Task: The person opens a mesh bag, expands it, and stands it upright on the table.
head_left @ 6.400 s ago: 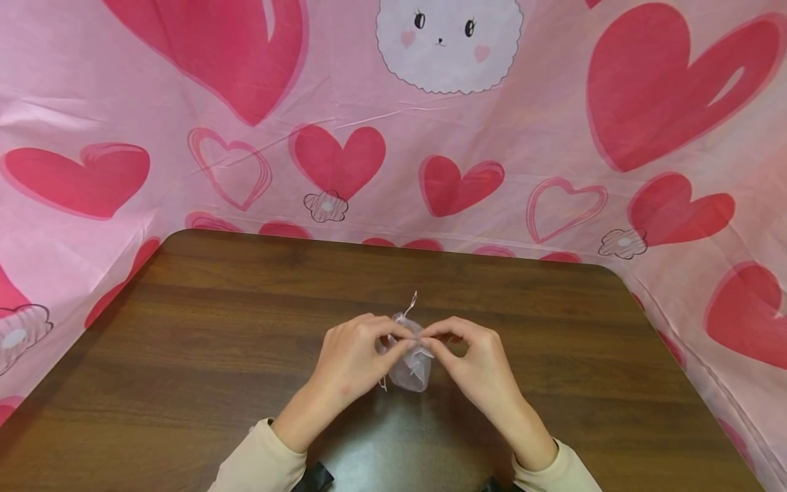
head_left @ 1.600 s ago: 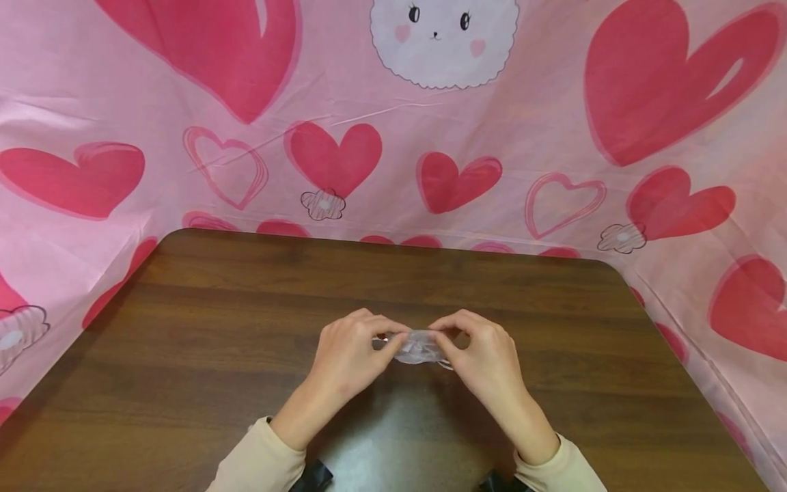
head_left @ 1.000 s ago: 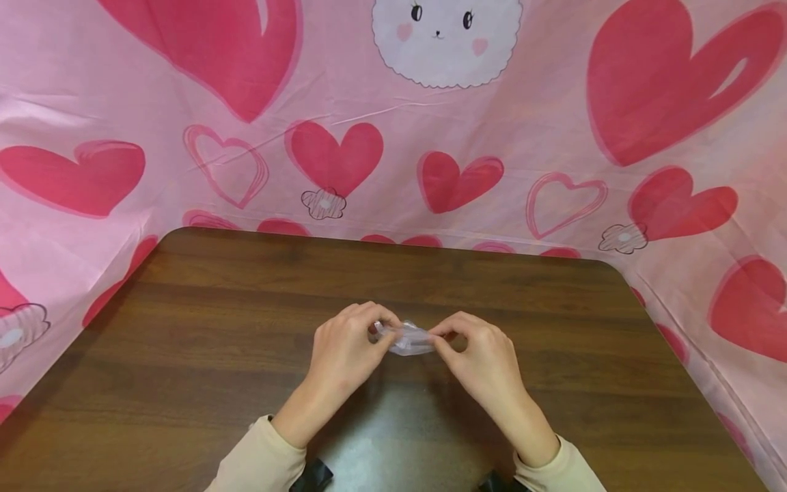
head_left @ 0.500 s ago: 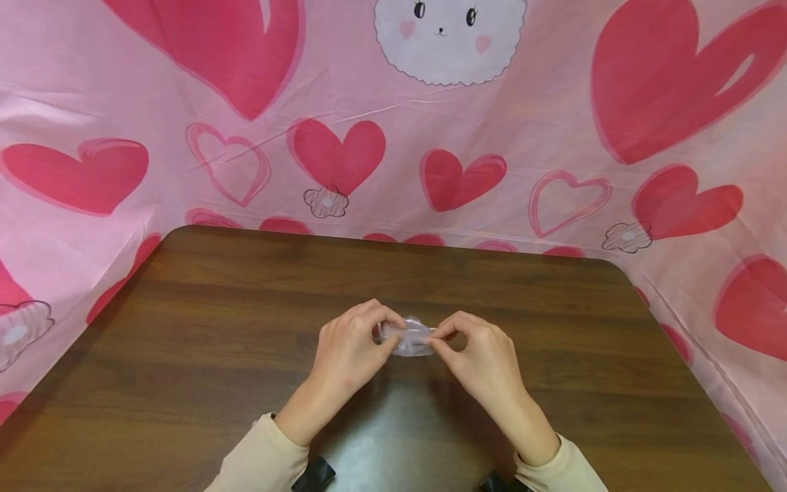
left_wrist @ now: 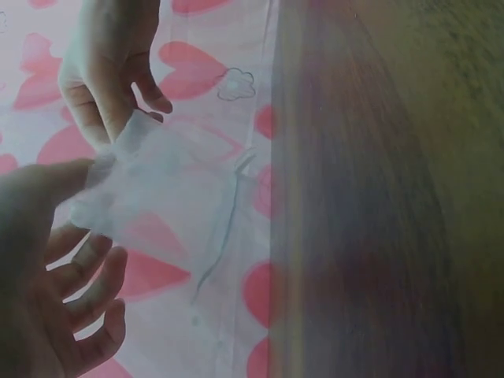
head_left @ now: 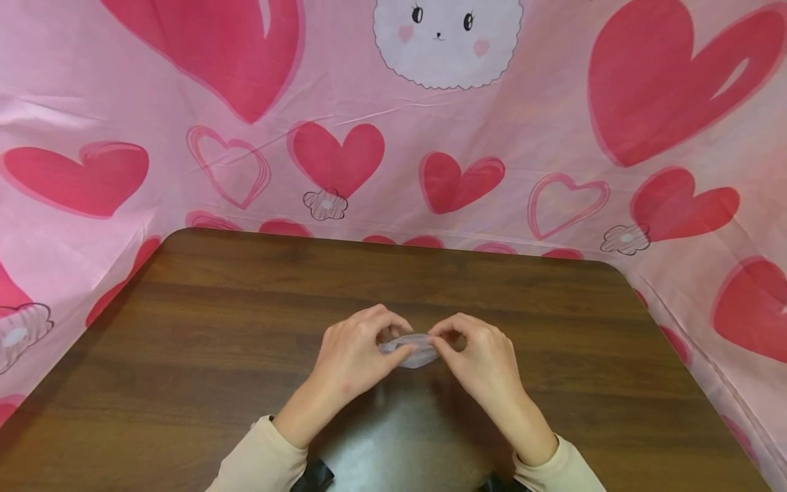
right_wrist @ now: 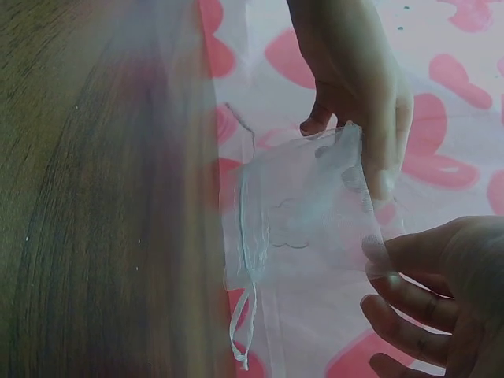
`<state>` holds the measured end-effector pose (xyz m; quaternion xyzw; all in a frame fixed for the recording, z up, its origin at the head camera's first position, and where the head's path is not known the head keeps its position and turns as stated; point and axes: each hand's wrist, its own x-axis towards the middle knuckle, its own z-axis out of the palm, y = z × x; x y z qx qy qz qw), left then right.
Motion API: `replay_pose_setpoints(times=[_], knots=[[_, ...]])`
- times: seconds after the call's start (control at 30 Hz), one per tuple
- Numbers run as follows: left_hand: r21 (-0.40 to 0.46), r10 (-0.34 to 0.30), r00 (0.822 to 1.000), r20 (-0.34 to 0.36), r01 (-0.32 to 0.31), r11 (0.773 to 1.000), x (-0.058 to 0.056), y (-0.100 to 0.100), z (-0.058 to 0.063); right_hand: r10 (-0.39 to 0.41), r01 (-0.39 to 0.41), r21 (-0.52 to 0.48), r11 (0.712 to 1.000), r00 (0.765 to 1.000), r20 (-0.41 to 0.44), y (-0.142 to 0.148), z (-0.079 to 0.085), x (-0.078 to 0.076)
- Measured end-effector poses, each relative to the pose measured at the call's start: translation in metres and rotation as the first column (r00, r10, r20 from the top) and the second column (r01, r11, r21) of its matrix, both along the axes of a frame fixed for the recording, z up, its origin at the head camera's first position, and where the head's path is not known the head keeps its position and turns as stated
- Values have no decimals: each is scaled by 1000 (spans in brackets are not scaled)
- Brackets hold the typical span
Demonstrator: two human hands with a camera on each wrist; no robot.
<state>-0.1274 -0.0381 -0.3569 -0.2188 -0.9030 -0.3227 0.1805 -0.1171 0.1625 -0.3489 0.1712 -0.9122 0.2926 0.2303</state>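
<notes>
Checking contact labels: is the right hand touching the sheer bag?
Touching. The right wrist view shows it: the right hand pinches the edge of the sheer bag, no gap between.

Sheer whitish pouch (right_wrist: 307, 224), drawstring (right_wrist: 244, 224) threaded near one edge, held aloft

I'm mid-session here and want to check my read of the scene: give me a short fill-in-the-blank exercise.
1. The right hand pinches the pouch between a fingertip and its ____.
2. The pouch is so sheer that, in the right wrist view, the patterned cloth shows ____ it.
3. That pink cloth is printed with large red ____.
4. In the right wrist view, the table fills the ____ side of the picture.

Missing words: thumb; through; hearts; left.
</notes>
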Motion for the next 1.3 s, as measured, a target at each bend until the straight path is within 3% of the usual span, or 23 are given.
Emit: replay_pose_setpoints(times=[0.13,0.37,0.7,1.03,1.3], knots=[[-20,-22,1000,-1,22,1000,0,1,0,18,-18,4,1000,1000,4,0,0,0],[-78,27,999,29,-24,997,1,0,2,55,-55,6,998,998,-16,-2,0,0],[-3,112,994,-8,-112,994,0,-1,2,-2,-2,50,999,997,80,-1,0,2],[19,141,990,-14,-140,990,-1,-2,1,-38,38,49,998,999,2,0,-1,-1],[-3,113,993,-23,-113,994,-2,-4,1,-30,32,36,999,998,-62,0,0,0]])
